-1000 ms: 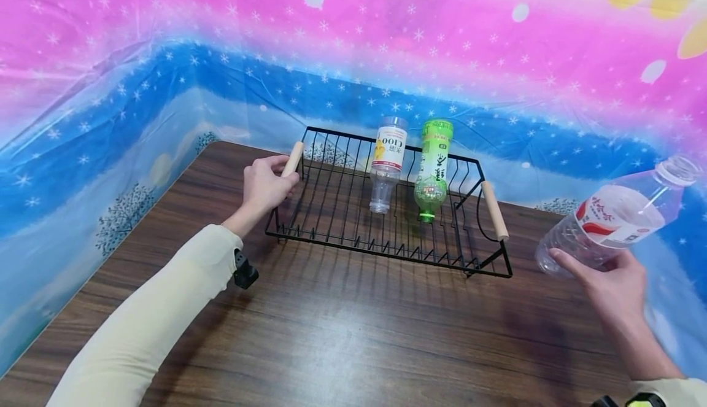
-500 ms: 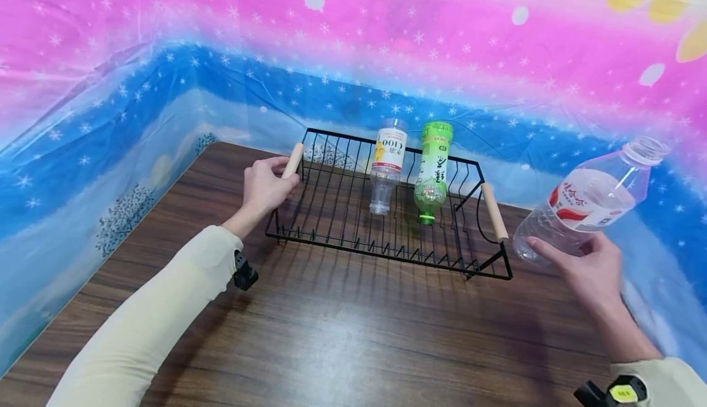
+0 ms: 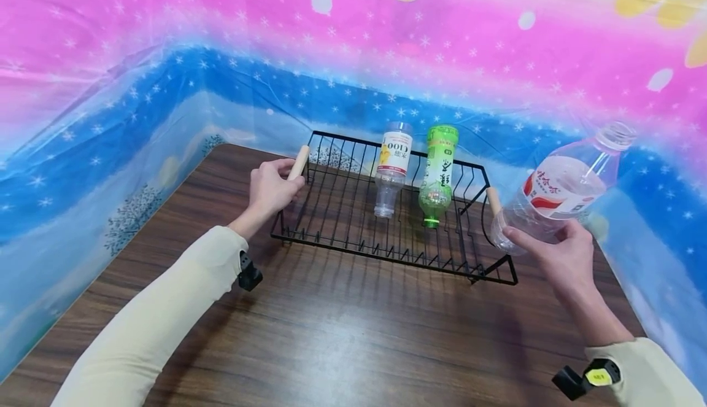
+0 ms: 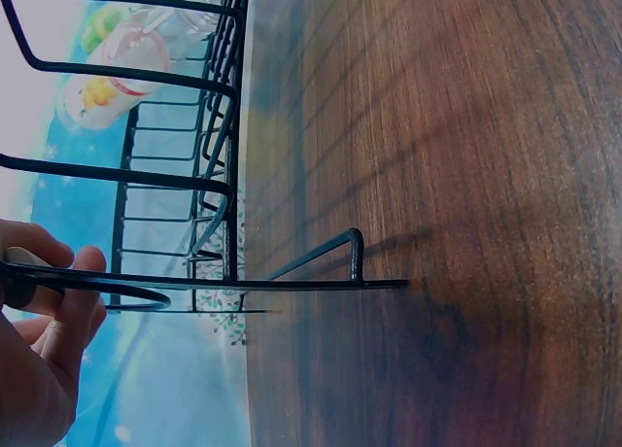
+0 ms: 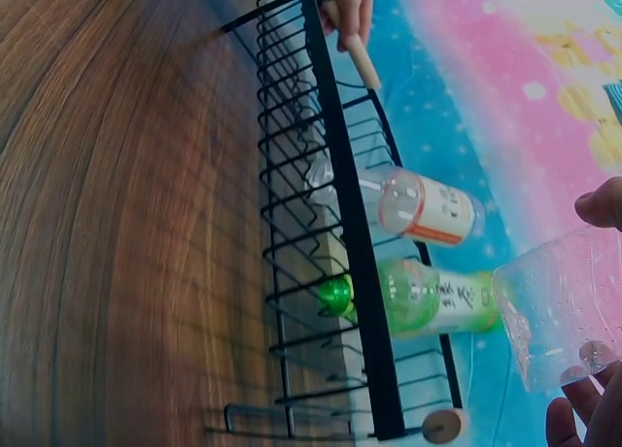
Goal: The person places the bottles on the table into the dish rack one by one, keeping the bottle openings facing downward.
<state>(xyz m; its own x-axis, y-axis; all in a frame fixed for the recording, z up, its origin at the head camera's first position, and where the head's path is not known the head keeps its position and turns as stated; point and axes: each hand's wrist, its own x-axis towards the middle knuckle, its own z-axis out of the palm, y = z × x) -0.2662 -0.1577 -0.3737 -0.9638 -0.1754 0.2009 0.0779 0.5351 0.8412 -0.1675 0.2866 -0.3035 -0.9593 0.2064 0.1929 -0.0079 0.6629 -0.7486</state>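
My left hand (image 3: 274, 186) grips the left wooden handle (image 3: 299, 162) of a black wire dish rack (image 3: 353, 248). In the rack stand two upside-down bottles: a clear one with a white label (image 3: 394, 152) and a green one (image 3: 440, 160) to its right. My right hand (image 3: 563, 256) holds a large clear plastic bottle (image 3: 563, 187) with a red and white label, mouth up and tilted right. Its base overlaps the rack's right wooden handle (image 3: 493, 199) in the head view. The right wrist view shows the bottle's base (image 5: 549, 321) between thumb and fingers.
The rack stands on a dark wood table (image 3: 331, 333), near its back edge. Behind hangs a pink and blue printed cloth (image 3: 276, 57) along the back and sides. Each wrist carries a black camera mount (image 3: 250, 271).
My right hand has moved left with the large clear bottle, from beside the rack to its right handle. The left hand keeps its grip on the handle; the view has shifted slightly.
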